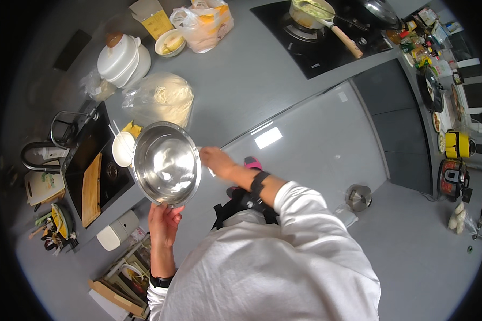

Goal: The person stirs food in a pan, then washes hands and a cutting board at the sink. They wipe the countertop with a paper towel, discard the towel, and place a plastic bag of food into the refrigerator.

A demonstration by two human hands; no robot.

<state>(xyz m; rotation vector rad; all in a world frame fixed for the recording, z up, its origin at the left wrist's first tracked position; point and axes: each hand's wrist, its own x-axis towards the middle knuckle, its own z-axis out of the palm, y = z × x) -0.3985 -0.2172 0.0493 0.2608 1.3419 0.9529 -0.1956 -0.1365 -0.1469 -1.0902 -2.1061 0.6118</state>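
Note:
A shiny stainless steel bowl (pixel 166 164) is tilted so that its hollow inside faces me; nothing shows in it but reflections. My left hand (pixel 163 224) grips its near rim, thumb and fingertips at the metal edge. At the bowl's right side is my right hand (pixel 219 162), slightly blurred, fingers curled around a thin white cloth or paper (pixel 212 172) that is mostly hidden. Just left of the bowl, a white cup (pixel 123 150) with white sticks in it stands by the sink. Beyond the bowl lies a clear plastic bag of noodles (pixel 162 98).
A wooden board (pixel 91 190) lies across the black sink (pixel 116 182). On the gas hob (pixel 305 48) sits a pan of food (pixel 312 14), its wooden handle (pixel 347 41) pointing towards the counter edge. A white lidded pot (pixel 122 60) stands at the back left. A steel pot (pixel 358 197) is on the floor.

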